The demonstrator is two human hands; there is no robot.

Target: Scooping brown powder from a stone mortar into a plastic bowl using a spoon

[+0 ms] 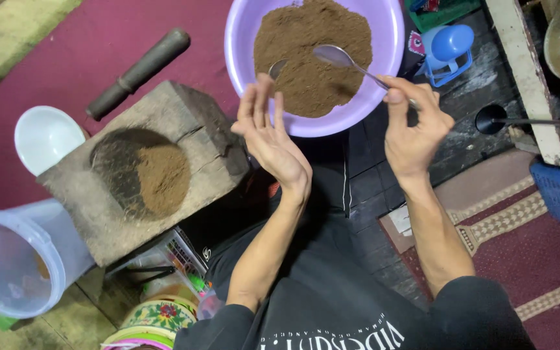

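We see a round lilac plastic basin [241,39] holding a mound of fine brown powder [312,52], and we place everything else against that basin. A long metal spoon [338,57] lies over the powder with its bowl near the basin's middle and its handle running out toward the near right rim, where the right hand [413,126] pinches it between thumb and curled fingers. A second small metal scoop [277,68] sits in the powder close to the near left rim. The left hand [270,139] hovers at that same near rim, palm turned up, fingers straight, slightly apart and gripping nothing, their tips just over the basin's edge. Left of the basin stands a rough grey stone block [212,139] with a hollowed pit containing more brown powder [162,178]. Beyond the block, further left of the basin, a dark cylindrical pestle [139,72] lies on the maroon mat [66,58], and a small white bowl [45,137] sits beside the block. Far to the near left of the basin is a clear plastic bucket [14,259]. Right of the basin we see a blue plastic jug [450,48] and a black ladle [492,120].
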